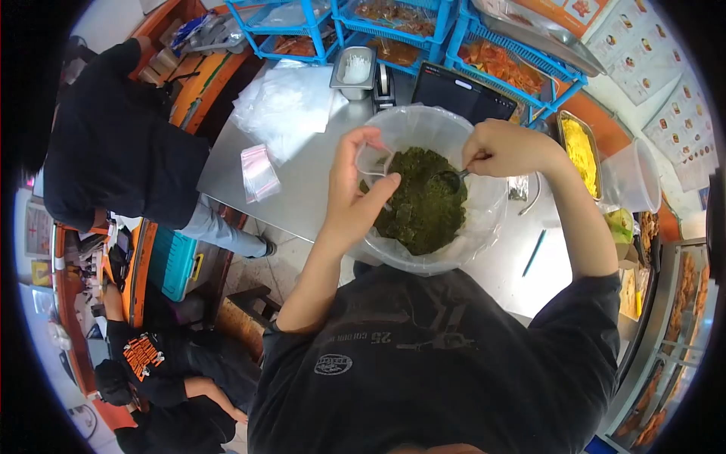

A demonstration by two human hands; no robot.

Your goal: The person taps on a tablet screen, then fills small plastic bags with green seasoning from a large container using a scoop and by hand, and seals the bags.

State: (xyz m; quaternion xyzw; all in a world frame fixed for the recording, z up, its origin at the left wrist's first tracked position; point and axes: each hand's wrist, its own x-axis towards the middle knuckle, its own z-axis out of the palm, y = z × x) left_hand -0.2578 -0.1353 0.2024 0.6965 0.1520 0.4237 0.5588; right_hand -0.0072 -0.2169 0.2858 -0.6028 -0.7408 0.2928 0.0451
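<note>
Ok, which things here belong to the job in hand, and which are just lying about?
In the job, it seems:
left hand, holding a small clear bag
right hand, holding a dark spoon
dark green food in the lined tub
pink-edged bags, probably spares

Apparently just lying about:
dark pen-like stick
screen
yellow food
large clear bags

The pen (pixel 534 253) lies on the table (pixel 302 189) right of the tub (pixel 491 219)
</note>
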